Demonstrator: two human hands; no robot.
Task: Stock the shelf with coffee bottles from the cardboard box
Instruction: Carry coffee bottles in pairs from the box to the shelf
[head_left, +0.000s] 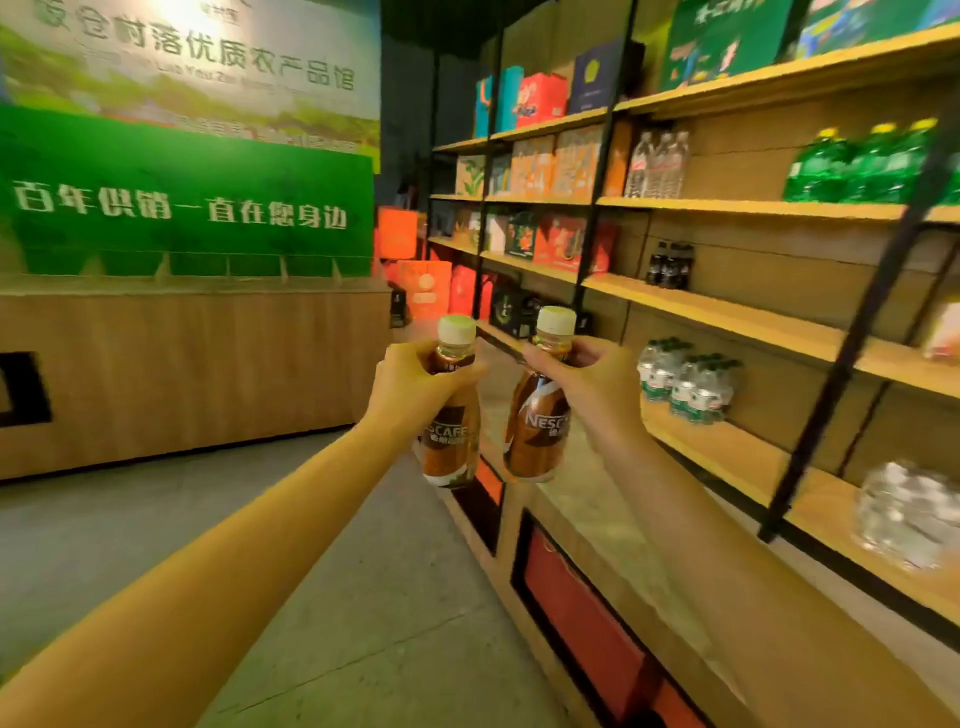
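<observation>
My left hand (410, 382) grips the neck of a brown coffee bottle (451, 441) with a pale cap, held upright in the air. My right hand (592, 382) holds a second coffee bottle (537, 431) the same way, just to the right of the first. Both bottles hang in front of the wooden shelf unit (727, 312) on the right. A few dark bottles (670, 266) stand on the middle shelf further back. The cardboard box is out of view.
The shelves carry green soda bottles (862, 166), clear water bottles (657, 163), shrink-wrapped water packs (685, 382) and coloured gift boxes (540, 101). Black metal uprights (852, 338) divide the shelves. A wooden counter (182, 374) with a green sign stands at left across the grey floor.
</observation>
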